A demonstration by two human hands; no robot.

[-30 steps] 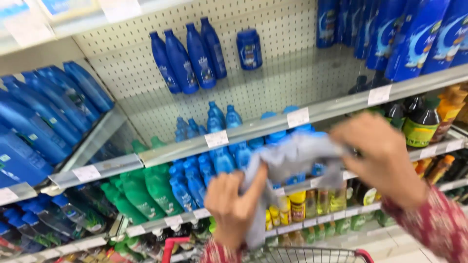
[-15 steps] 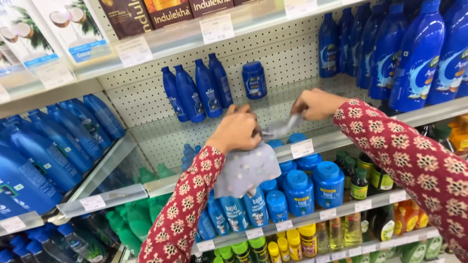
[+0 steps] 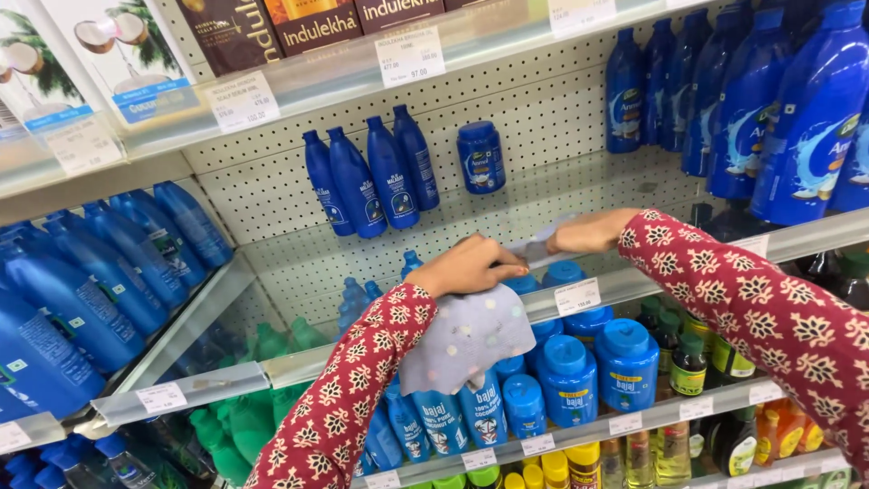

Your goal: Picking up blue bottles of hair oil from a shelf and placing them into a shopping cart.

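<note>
My left hand (image 3: 471,265) is closed on a pale grey cloth (image 3: 463,339) that hangs down from it over the front edge of a glass shelf (image 3: 434,244). My right hand (image 3: 588,232) lies flat on the same shelf a little to the right, pressing the far end of the cloth against the glass. Both arms wear red sleeves with a white flower print. Behind the hands, several dark blue bottles (image 3: 371,181) and a short blue jar (image 3: 480,157) stand against the pegboard back wall.
Tall blue bottles (image 3: 797,109) fill the shelf at the right and more blue bottles (image 3: 81,272) lie at the left. Blue-capped jars (image 3: 579,376) stand below, with green bottles (image 3: 262,380) lower left. Price tags (image 3: 576,296) line the shelf edges. Boxes (image 3: 308,27) sit on top.
Both hands rose with the cloth to the glass shelf. The right hand then slid further right along it, stretching the cloth out, while the left hand stayed at the shelf's front edge.
</note>
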